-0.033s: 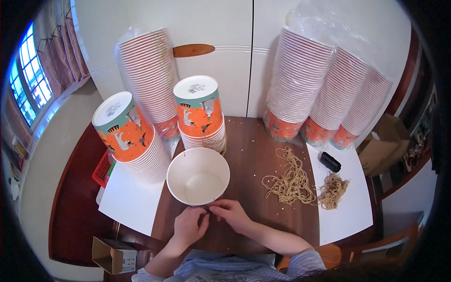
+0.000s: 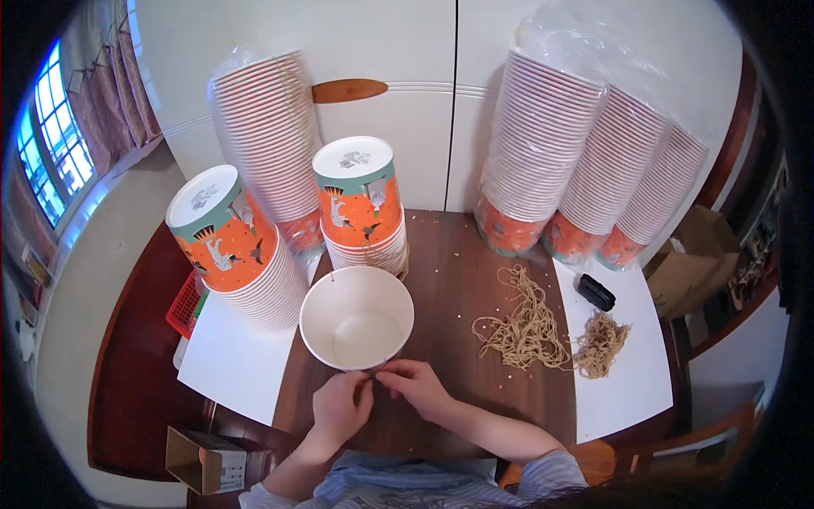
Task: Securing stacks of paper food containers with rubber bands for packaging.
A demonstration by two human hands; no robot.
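A white-lined paper bucket stands mouth up on the brown table in front of me. My left hand and my right hand meet at its near rim, fingertips pinched close together. Whatever lies between the fingers is too small and too hidden to make out. On the bucket's far rim is a small dark bit of string. Just behind it rises a stack of upturned orange and green paper buckets, with tan string looped at its right side.
Another upturned bucket stack leans at left, before a plastic-wrapped stack. More wrapped stacks stand at back right. Loose tan string, a second string bundle and a black hole punch-like object lie on the right.
The paper bucket and both hands have shifted very slightly left and away from me. The hands keep their pinch at the near rim.
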